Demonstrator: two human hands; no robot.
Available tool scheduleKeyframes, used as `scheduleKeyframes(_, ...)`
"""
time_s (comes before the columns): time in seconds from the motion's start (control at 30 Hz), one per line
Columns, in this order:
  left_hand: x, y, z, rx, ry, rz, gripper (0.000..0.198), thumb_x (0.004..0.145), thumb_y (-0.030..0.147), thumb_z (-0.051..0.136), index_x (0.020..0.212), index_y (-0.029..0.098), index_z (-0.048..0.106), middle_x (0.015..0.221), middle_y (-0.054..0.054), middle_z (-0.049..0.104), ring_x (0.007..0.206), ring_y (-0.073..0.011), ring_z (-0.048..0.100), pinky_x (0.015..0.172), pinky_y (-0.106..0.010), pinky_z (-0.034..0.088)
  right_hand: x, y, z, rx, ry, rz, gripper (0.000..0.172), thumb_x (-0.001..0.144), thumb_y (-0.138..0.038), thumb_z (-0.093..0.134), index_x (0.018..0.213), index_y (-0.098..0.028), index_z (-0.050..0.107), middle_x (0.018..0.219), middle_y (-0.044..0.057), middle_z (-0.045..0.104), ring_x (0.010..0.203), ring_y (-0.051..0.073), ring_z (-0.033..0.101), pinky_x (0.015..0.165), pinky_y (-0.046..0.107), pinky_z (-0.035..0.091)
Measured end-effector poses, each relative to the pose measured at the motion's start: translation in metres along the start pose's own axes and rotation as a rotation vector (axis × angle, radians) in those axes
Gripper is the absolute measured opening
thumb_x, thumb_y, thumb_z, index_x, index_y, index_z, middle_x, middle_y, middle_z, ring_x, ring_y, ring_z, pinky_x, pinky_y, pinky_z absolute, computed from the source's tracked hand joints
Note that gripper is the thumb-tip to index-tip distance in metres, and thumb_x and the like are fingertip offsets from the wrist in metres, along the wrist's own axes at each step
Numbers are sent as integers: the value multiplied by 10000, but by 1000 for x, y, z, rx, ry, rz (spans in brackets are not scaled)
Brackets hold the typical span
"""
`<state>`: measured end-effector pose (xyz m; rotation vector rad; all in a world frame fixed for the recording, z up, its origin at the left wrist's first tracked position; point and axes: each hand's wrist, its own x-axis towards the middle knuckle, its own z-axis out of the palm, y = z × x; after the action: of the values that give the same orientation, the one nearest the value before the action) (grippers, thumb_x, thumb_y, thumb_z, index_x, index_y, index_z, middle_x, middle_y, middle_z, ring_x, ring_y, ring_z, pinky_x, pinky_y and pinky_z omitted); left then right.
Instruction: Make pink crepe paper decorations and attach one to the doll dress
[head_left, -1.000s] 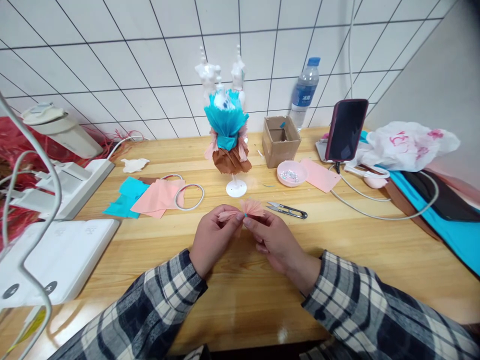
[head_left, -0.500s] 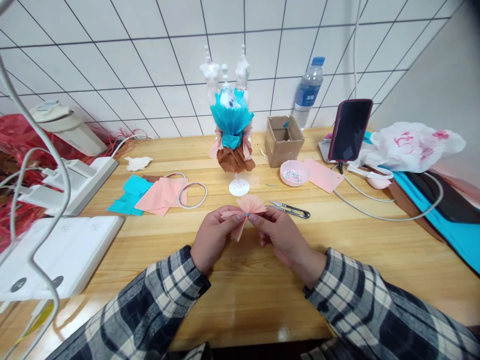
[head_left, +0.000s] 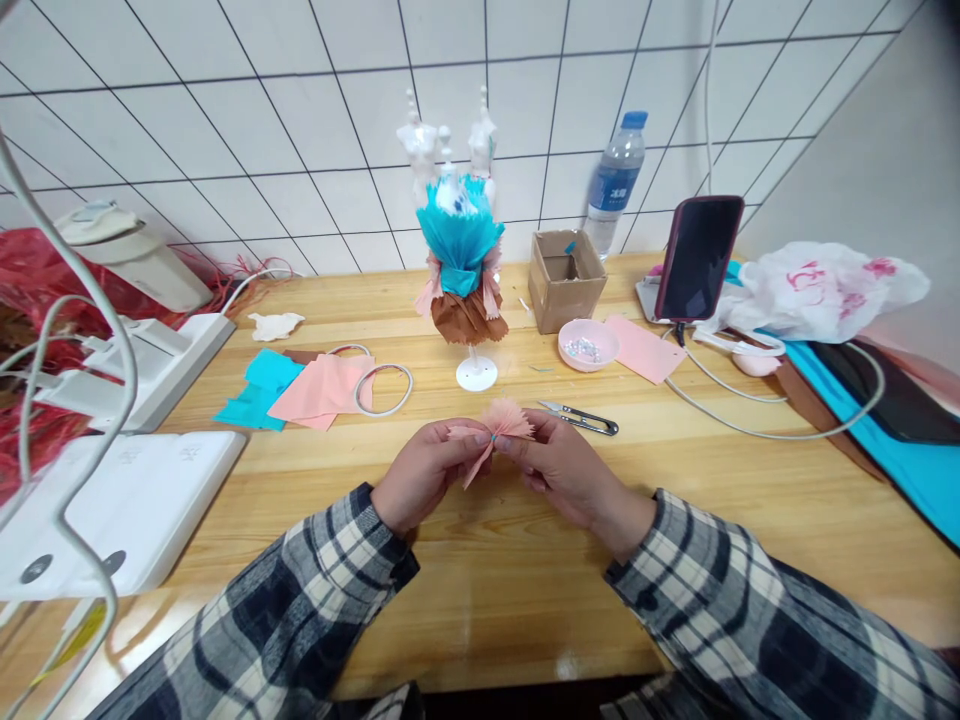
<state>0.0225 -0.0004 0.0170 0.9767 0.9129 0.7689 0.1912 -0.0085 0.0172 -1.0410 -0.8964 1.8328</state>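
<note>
A pleated pink crepe paper bow (head_left: pixel 504 416), with a small blue tie at its middle, is held just above the table's near half. My left hand (head_left: pixel 426 470) pinches its left side between thumb and fingers. On the other side, my right hand (head_left: pixel 574 470) grips it close to the tie. Thread snips (head_left: pixel 581 418) lie on the table just beyond my right hand. Behind the bow stands a small white mannequin (head_left: pixel 477 373) dressed in blue, pink and brown crepe paper, with two bare white mannequins (head_left: pixel 417 140) at its back.
To the left are blue and pink paper pieces (head_left: pixel 322 388), a white ring (head_left: pixel 385 390) and a power strip (head_left: pixel 161 370). A pink bowl of sequins (head_left: pixel 587 346), a cardboard box (head_left: pixel 566 290), a water bottle (head_left: pixel 619 185) and a phone (head_left: pixel 699 258) stand toward the right.
The bow has turned slightly in my fingers, and its lower fold looks narrower. Both hands stay pinched on it, with the left shifted a little left and down.
</note>
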Motion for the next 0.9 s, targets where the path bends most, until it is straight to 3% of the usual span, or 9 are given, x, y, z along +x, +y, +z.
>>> scheduleKeyframes(0.1,-1,1,1,45,40,39,260,825,392,644,827,132,652,750,-32,635,707,-140,577,676,-256,442,0,-1,0,11,23,-13,343,621,-374,818,817,-194,602,637,-67,513,483,51,353,395,189,217)
scheduleKeyframes(0.2,-4,6,4,227,199,243,319,831,401,646,1065,184,629,1059,-60,663,969,-189,615,856,-307,467,1,0,-1,-29,66,-63,342,652,-394,805,834,-202,589,615,-71,498,463,49,316,394,195,203)
scheduleKeyframes(0.27,-7,11,6,471,236,371,300,808,386,679,1034,189,660,1093,-67,674,1040,-215,606,932,-333,445,2,1,-3,-65,84,-90,338,670,-401,796,845,-204,585,601,-73,479,460,49,305,396,196,205)
scheduleKeyframes(0.37,-10,13,9,703,251,411,197,810,357,682,899,185,718,944,-57,728,917,-208,645,879,-322,462,3,3,-5,-109,84,-125,334,681,-408,790,834,-205,573,606,-76,450,460,46,296,399,192,210)
scheduleKeyframes(0.43,-10,12,10,662,278,358,198,809,364,681,862,178,726,858,-50,740,814,-195,657,791,-304,481,3,3,-5,-131,85,-169,334,683,-405,788,837,-205,568,664,-66,484,469,42,317,402,189,224)
scheduleKeyframes(0.6,-5,5,8,249,258,204,225,774,373,719,813,153,698,709,-23,716,639,-148,630,632,-254,476,2,-1,-5,-221,94,-219,370,690,-404,778,951,-210,603,894,-28,574,469,22,348,409,200,240)
scheduleKeyframes(0.7,-2,2,5,144,259,181,213,761,353,740,820,152,707,725,-19,720,638,-127,621,636,-236,472,1,-2,-6,-301,104,-228,325,710,-422,753,903,-189,634,824,-24,585,471,32,337,422,207,231)
scheduleKeyframes(0.9,-3,3,9,187,268,189,201,750,331,752,824,146,723,729,-26,724,654,-125,625,649,-227,479,-1,-5,-6,-466,196,-290,220,730,-377,712,802,-170,690,677,-21,591,519,75,366,482,228,295)
